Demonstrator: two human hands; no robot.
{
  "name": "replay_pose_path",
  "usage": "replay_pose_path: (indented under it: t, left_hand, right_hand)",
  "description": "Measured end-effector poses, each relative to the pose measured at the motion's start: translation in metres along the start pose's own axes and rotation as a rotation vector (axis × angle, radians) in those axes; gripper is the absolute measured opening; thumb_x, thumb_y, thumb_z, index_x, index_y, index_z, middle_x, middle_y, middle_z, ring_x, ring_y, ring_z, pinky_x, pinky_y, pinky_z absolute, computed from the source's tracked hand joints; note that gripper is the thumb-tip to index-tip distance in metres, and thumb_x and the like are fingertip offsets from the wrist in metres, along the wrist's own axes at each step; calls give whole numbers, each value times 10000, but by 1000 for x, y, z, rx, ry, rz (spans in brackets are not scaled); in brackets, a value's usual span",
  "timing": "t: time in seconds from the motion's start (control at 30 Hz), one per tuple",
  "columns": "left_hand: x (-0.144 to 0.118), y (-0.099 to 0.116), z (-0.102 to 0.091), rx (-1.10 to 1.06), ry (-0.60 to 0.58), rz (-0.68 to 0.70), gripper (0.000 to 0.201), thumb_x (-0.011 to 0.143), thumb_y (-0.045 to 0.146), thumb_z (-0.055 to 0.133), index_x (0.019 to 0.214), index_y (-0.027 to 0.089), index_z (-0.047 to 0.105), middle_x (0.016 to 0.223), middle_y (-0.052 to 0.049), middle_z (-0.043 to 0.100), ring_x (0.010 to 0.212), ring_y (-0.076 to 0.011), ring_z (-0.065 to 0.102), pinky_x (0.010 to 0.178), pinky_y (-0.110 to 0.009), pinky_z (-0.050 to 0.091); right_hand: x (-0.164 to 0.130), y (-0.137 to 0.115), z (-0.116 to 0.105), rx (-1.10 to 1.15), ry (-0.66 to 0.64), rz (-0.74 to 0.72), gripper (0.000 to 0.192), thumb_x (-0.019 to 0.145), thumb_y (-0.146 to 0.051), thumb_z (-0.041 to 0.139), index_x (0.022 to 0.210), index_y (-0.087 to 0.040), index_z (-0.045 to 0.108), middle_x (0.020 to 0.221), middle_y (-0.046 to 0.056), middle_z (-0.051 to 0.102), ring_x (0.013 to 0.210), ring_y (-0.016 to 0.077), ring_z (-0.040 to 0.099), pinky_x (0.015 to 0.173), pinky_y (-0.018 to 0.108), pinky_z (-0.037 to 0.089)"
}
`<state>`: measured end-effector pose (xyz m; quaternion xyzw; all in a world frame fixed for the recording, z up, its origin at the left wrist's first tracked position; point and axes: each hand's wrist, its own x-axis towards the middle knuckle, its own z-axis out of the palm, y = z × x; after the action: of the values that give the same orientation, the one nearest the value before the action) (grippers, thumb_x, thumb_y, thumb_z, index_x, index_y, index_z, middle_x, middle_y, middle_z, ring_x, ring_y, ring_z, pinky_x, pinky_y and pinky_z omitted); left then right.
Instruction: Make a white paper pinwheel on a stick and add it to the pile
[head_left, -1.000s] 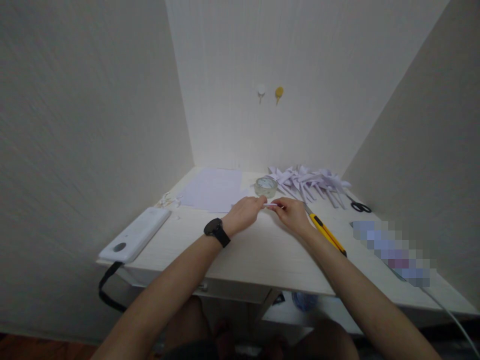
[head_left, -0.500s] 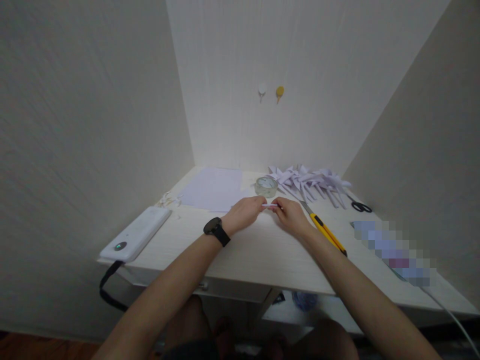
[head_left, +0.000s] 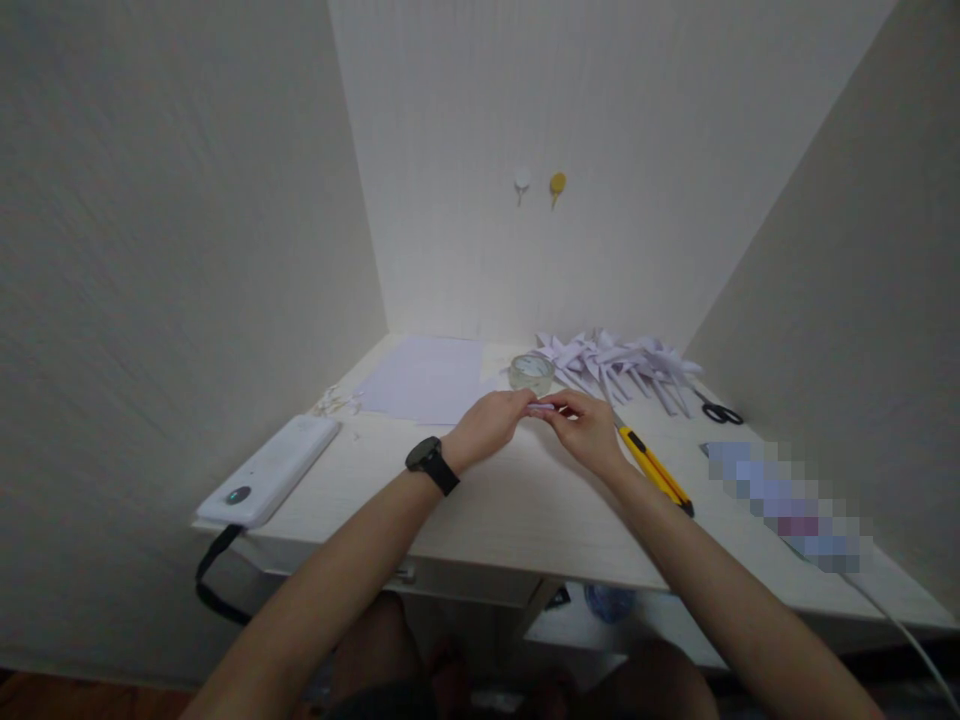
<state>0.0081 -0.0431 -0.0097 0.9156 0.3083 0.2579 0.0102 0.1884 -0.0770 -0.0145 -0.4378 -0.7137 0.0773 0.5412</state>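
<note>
A small, narrow strip of white paper (head_left: 541, 406) spans the gap between my two hands, just above the desk. My left hand (head_left: 495, 420), with a black watch on its wrist, pinches one end. The fingertips of my right hand (head_left: 581, 428) close on the other end. Just beyond the fingers stands a roll of clear tape (head_left: 531, 373). To its right lies a heap of folded paper pinwheels (head_left: 615, 360). A yellow box cutter (head_left: 654, 468) rests beside my right wrist, its blade end partly hidden.
White paper sheets (head_left: 427, 380) lie at the back left, near small white scraps (head_left: 334, 402). A white power bank (head_left: 274, 470) with a black strap sits at the left edge. Black-handled scissors (head_left: 722, 413) and a blurred-out object (head_left: 784, 505) with a white cable are on the right.
The fingers of my right hand have shifted their grip on the paper strip, and the hands are slightly closer together. Other things on the desk have stayed put.
</note>
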Motion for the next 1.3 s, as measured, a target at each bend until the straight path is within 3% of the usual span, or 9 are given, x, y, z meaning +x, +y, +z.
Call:
replay_pose_path:
  t: [0.17, 0.43, 0.57, 0.67, 0.73, 0.8, 0.9, 1.1, 1.3]
  left_hand:
    - [0, 3, -1, 7, -12, -24, 193, 1015, 235, 380, 1047, 161, 556, 975, -80, 689, 935, -208, 655, 817, -307, 480]
    - [-1, 7, 2, 1, -60, -27, 289, 1048, 328, 284, 1055, 165, 523, 968, -99, 680, 904, -215, 666, 787, -315, 484]
    - [0, 7, 0, 19, -61, -114, 264, 1044, 317, 283, 1081, 156, 490, 916, -106, 698, 848, -223, 681, 718, -296, 474]
    - [1, 3, -5, 21, 42, -253, 279, 1039, 333, 290, 1117, 156, 491, 939, -110, 705, 846, -227, 686, 712, -297, 470]
    - [3, -2, -10, 42, 104, -380, 280, 1022, 351, 339, 1135, 161, 511, 908, -93, 708, 832, -232, 687, 720, -308, 472]
    - [6, -8, -13, 68, 132, -495, 266, 987, 357, 423, 1128, 174, 554, 856, -71, 707, 826, -236, 686, 739, -318, 475]
    - [18, -16, -14, 77, 129, -592, 254, 924, 362, 527, 1083, 192, 629, 849, -60, 715, 849, -235, 681, 771, -323, 475]
    - [41, -26, -2, 61, 31, -623, 392, 839, 525, 614, 1018, 190, 711, 959, -118, 744, 908, -278, 682, 770, -341, 479]
    - [44, -30, 12, 204, 16, -580, 373, 936, 452, 473, 1016, 187, 723, 972, -139, 742, 902, -266, 687, 766, -332, 473]
  right_hand:
    - [2, 4, -1, -18, 32, 79, 133, 763, -316, 678, 753, -222, 771, 750, 45, 763, 637, 179, 657, 632, 289, 516]
    - [2, 16, 5, 146, 24, 207, 240, 717, -425, 721, 757, -193, 764, 668, 46, 734, 562, 167, 625, 567, 285, 494]
    - [10, 21, -2, 177, -29, 235, 365, 686, -478, 733, 876, -168, 768, 711, 65, 742, 589, 183, 648, 566, 297, 511]
    - [16, 25, -27, 7, -4, 226, 431, 746, -499, 671, 991, -154, 749, 833, 98, 763, 682, 215, 688, 637, 335, 538]
    - [13, 26, -50, -286, -35, 272, 366, 817, -450, 620, 989, -152, 746, 888, 115, 765, 797, 246, 709, 737, 362, 535]
    - [2, 26, -71, -641, -141, 369, 360, 876, -424, 565, 1052, -155, 728, 939, 133, 759, 893, 295, 705, 776, 397, 515]
    - [-18, 22, -88, -945, -296, 472, 431, 920, -459, 502, 1129, -125, 677, 1041, 190, 723, 975, 343, 682, 744, 411, 506]
    - [-35, 19, -88, -1086, -456, 549, 466, 933, -509, 461, 1061, -111, 667, 1042, 214, 682, 973, 356, 678, 730, 418, 506]
    - [-36, 22, -87, -1063, -481, 578, 411, 964, -392, 408, 1026, -97, 687, 1039, 213, 667, 962, 346, 683, 715, 401, 504]
